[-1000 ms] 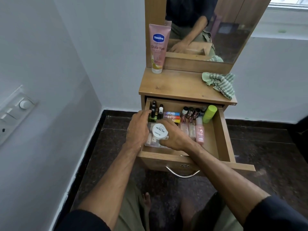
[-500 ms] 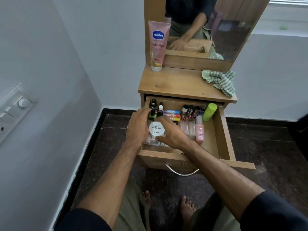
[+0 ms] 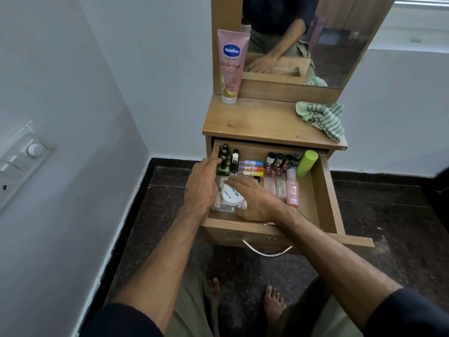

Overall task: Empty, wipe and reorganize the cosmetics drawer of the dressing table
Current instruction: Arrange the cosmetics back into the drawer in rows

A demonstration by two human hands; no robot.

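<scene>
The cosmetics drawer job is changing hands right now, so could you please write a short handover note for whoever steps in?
Left hand: in the drawer, on the left side of the clear box; grip hidden.
Right hand: fingers laid over the white-lidded jar on top of that box, thumb at the front.
Still in the drawer: nail polish bottles, lip balm sticks, pink bottle, green tube.
On the tabletop: Vaseline tube, striped cloth.
Done: drawer open.
Left: empty the drawer, wipe, reorganize.
</scene>
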